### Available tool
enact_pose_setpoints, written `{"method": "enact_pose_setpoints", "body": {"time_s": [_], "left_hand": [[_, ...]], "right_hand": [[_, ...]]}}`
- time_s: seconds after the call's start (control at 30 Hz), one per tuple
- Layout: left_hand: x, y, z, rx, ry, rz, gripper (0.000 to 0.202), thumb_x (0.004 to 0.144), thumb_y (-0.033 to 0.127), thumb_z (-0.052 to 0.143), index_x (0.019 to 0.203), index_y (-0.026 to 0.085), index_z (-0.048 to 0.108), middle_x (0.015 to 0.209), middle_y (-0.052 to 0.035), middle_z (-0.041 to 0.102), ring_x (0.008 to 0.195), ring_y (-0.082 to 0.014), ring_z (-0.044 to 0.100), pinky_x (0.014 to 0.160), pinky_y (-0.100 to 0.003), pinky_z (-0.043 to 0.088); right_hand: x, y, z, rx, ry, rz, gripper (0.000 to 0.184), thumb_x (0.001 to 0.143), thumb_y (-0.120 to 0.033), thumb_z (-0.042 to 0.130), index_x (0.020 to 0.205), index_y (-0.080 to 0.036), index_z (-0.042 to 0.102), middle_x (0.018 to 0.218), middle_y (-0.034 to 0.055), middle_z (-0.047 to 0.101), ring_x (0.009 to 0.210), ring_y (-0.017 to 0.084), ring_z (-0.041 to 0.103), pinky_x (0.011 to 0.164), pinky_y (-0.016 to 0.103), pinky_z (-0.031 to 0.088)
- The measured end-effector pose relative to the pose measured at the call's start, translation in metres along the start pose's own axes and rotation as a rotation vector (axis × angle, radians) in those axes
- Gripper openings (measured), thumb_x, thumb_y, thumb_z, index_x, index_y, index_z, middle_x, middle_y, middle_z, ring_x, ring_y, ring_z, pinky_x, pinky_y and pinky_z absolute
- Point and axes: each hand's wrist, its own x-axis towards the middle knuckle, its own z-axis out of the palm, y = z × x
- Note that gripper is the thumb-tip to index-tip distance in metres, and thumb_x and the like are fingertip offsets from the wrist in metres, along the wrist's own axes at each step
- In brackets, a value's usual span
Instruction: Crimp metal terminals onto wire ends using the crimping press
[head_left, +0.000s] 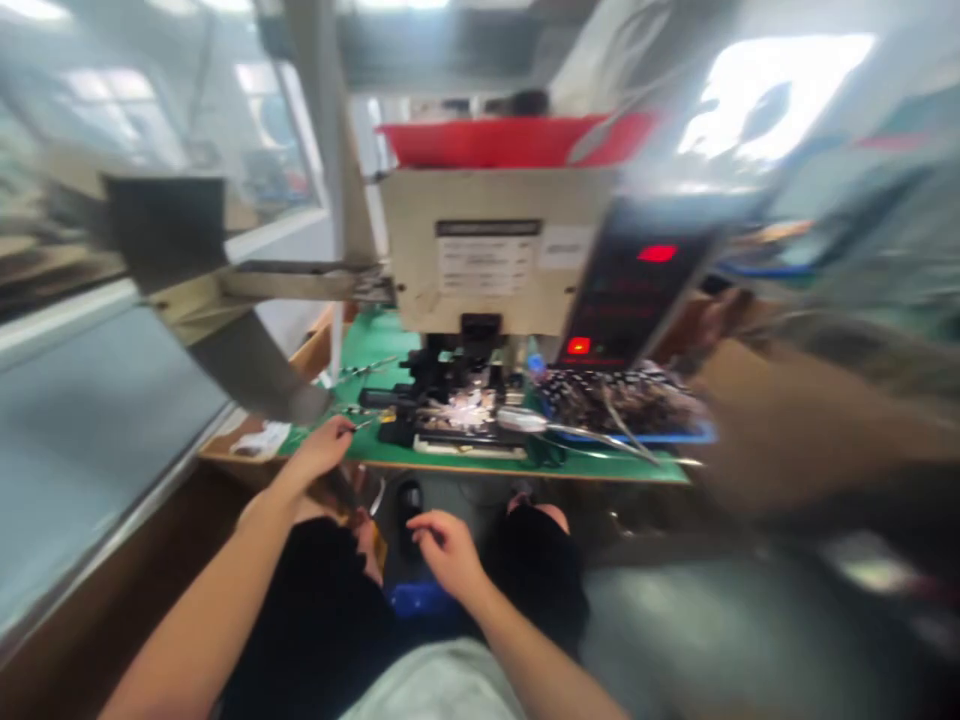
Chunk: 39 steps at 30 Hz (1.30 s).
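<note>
My left hand (322,450) reaches to the front edge of the green bench mat (375,345), fingers pinched together near a small thin metal piece; what it holds is too blurred to name. My right hand (446,545) hangs lower, above my lap in dark shorts, fingers loosely curled with nothing visible in them. Just ahead stands a beige bench machine (487,250) with a black tool head (450,385) and a brightly lit work spot (469,408).
A red tray (510,140) sits on top of the machine. A black control box (637,285) with red lights leans at its right. A blue tray of dark small parts (622,400) lies to the right. A grey chute (247,350) slants in from the left.
</note>
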Motion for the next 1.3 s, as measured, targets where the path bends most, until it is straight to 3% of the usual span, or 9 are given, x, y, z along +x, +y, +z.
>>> {"method": "enact_pose_setpoints", "body": {"time_s": [0.1, 0.17, 0.27, 0.37, 0.5, 0.63, 0.8, 1.0, 1.3], "left_hand": [[-0.011, -0.025, 0.009, -0.095, -0.062, -0.044, 0.021, 0.082, 0.022, 0.052, 0.097, 0.015, 0.066, 0.09, -0.004, 0.071, 0.084, -0.0195, 0.064, 0.08, -0.029, 0.049], [-0.023, -0.03, 0.016, -0.162, -0.092, -0.048, 0.024, 0.085, 0.028, 0.05, 0.099, 0.016, 0.065, 0.086, -0.003, 0.071, 0.078, -0.0175, 0.065, 0.074, -0.027, 0.05], [-0.037, -0.031, 0.027, -0.237, -0.099, -0.061, 0.029, 0.089, 0.033, 0.045, 0.104, 0.016, 0.063, 0.084, -0.0037, 0.07, 0.076, -0.0173, 0.065, 0.071, -0.028, 0.052], [-0.038, -0.035, 0.037, -0.275, -0.048, -0.074, 0.028, 0.089, 0.033, 0.046, 0.104, 0.017, 0.063, 0.086, -0.0039, 0.07, 0.081, -0.0187, 0.066, 0.076, -0.03, 0.052], [-0.029, -0.043, 0.042, -0.239, 0.117, -0.027, 0.026, 0.09, 0.029, 0.048, 0.111, 0.023, 0.062, 0.099, -0.0023, 0.07, 0.09, -0.018, 0.067, 0.083, -0.031, 0.052], [-0.031, -0.043, 0.036, -0.124, 0.225, 0.159, 0.023, 0.09, 0.022, 0.049, 0.109, 0.022, 0.062, 0.104, -0.0039, 0.068, 0.098, -0.0182, 0.064, 0.088, -0.031, 0.05], [-0.044, -0.032, 0.036, 0.047, 0.219, 0.376, 0.018, 0.087, 0.015, 0.051, 0.101, 0.019, 0.06, 0.097, -0.0053, 0.066, 0.093, -0.02, 0.06, 0.083, -0.033, 0.049], [-0.048, -0.019, 0.045, -0.088, 0.076, 0.415, 0.026, 0.088, 0.024, 0.056, 0.113, 0.018, 0.056, 0.098, -0.0061, 0.064, 0.088, -0.0186, 0.059, 0.077, -0.031, 0.05], [-0.041, 0.001, 0.068, 0.173, 0.212, 0.537, 0.008, 0.088, 0.018, 0.056, 0.094, 0.019, 0.061, 0.084, -0.0038, 0.067, 0.082, -0.0197, 0.059, 0.073, -0.032, 0.046]], "right_hand": [[0.027, 0.003, 0.017, 0.258, -0.057, 0.155, 0.025, 0.084, -0.027, 0.057, 0.105, -0.024, 0.07, 0.084, 0.0035, 0.071, 0.071, 0.017, 0.066, 0.057, 0.027, 0.05], [0.046, 0.006, 0.027, 0.416, -0.084, 0.253, 0.034, 0.083, -0.034, 0.062, 0.115, -0.023, 0.065, 0.091, 0.0051, 0.07, 0.072, 0.016, 0.066, 0.048, 0.022, 0.045], [0.071, 0.001, 0.039, 0.581, -0.098, 0.297, 0.044, 0.079, -0.037, 0.07, 0.12, -0.022, 0.062, 0.097, 0.0062, 0.07, 0.076, 0.015, 0.066, 0.047, 0.019, 0.045], [0.093, -0.009, 0.048, 0.656, -0.069, 0.344, 0.044, 0.075, -0.037, 0.075, 0.114, -0.021, 0.064, 0.096, 0.0065, 0.071, 0.077, 0.015, 0.067, 0.051, 0.019, 0.049], [0.11, -0.02, 0.055, 0.675, -0.041, 0.375, 0.044, 0.077, -0.038, 0.074, 0.116, -0.019, 0.063, 0.103, 0.0083, 0.071, 0.086, 0.018, 0.069, 0.051, 0.017, 0.05], [0.114, -0.028, 0.056, 0.696, -0.006, 0.312, 0.04, 0.08, -0.035, 0.073, 0.116, -0.022, 0.063, 0.102, 0.0064, 0.071, 0.086, 0.017, 0.07, 0.05, 0.017, 0.051], [0.105, -0.038, 0.051, 0.584, 0.074, 0.194, 0.016, 0.08, -0.03, 0.074, 0.091, -0.019, 0.068, 0.084, 0.0029, 0.072, 0.075, 0.015, 0.07, 0.054, 0.019, 0.055], [0.097, -0.04, 0.037, 0.544, 0.152, 0.134, 0.008, 0.082, -0.025, 0.072, 0.085, -0.019, 0.067, 0.079, 0.0015, 0.071, 0.069, 0.012, 0.068, 0.054, 0.019, 0.054], [0.086, -0.033, 0.017, 0.48, 0.281, 0.158, 0.015, 0.077, -0.019, 0.076, 0.086, -0.018, 0.064, 0.078, -0.0002, 0.067, 0.067, 0.01, 0.063, 0.063, 0.022, 0.051]]}}
